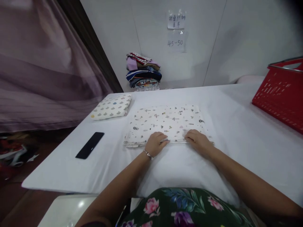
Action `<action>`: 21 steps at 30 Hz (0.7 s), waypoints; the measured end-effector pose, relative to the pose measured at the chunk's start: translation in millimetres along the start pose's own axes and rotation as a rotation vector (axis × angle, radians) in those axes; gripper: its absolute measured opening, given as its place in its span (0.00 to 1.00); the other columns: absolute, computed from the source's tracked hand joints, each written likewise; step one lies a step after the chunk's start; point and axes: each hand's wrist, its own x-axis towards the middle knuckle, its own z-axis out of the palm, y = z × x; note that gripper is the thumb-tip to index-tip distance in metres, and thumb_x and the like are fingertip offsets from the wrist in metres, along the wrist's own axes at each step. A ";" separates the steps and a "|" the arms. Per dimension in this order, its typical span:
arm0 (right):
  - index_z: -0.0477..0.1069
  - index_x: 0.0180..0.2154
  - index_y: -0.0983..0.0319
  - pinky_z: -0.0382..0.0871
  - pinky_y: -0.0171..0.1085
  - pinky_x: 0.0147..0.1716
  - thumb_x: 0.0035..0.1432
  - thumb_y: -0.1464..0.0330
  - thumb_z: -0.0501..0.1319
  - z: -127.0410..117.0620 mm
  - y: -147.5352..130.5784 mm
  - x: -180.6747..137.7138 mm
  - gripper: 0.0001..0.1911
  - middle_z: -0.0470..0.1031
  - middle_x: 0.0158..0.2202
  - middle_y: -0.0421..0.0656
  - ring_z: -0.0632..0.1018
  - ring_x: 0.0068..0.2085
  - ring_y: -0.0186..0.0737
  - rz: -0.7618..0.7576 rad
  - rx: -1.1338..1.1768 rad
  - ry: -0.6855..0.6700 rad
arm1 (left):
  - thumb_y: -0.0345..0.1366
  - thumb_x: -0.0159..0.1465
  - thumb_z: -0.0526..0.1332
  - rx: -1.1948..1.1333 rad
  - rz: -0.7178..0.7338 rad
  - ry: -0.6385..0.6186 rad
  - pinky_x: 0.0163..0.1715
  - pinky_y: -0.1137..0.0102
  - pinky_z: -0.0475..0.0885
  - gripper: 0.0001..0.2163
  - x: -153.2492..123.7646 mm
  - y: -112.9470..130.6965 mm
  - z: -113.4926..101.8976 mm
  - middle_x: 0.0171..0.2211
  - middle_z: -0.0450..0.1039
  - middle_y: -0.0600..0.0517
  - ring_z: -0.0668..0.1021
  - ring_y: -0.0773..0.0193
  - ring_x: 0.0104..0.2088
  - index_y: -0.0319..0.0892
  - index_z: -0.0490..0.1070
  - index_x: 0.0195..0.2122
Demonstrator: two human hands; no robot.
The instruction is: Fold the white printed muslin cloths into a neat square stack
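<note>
A white cloth [165, 121] with small printed figures lies folded in several layers on the white-covered table in front of me. My left hand [156, 143] grips its near edge left of the middle, thumb and fingers closed around the layers; a bracelet circles that wrist. On the same edge, farther right, my right hand [197, 142] has its fingers curled over the fabric, the thumb hidden. The cloth's near left corner shows stacked folds. Both hands rest low, close to the tabletop.
A folded patterned cloth [112, 107] lies at the back left, with a black phone [90, 145] nearer me. Behind the table's far edge rises a pile of folded clothes [144, 74]. A red basket [281, 94] stands at the right. Handwritten signs [176, 31] hang on the wall.
</note>
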 end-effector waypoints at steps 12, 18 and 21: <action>0.66 0.33 0.60 0.62 0.39 0.39 0.61 0.70 0.48 5.3 -0.2 -2.4 0.09 0.71 0.36 0.45 0.69 0.39 0.41 -0.109 -0.040 0.135 | 0.37 0.64 0.51 0.098 -0.040 -0.018 0.38 0.66 0.63 0.12 5.9 8.4 -2.8 0.33 0.71 0.50 0.69 0.64 0.36 0.41 0.72 0.31; 0.67 0.33 0.61 0.62 0.41 0.39 0.62 0.70 0.48 8.2 0.5 -4.3 0.11 0.72 0.37 0.46 0.69 0.40 0.42 -0.189 -0.157 0.086 | 0.36 0.65 0.50 0.214 0.055 -0.028 0.38 0.66 0.63 0.11 -1.0 8.1 0.3 0.34 0.71 0.50 0.69 0.63 0.37 0.41 0.71 0.32; 0.68 0.34 0.61 0.63 0.42 0.39 0.62 0.69 0.48 7.9 0.2 -4.2 0.11 0.71 0.38 0.46 0.69 0.40 0.42 -0.209 -0.173 0.069 | 0.37 0.65 0.51 0.231 0.083 -0.042 0.38 0.66 0.63 0.11 -4.7 5.1 1.6 0.35 0.71 0.51 0.69 0.63 0.38 0.42 0.71 0.33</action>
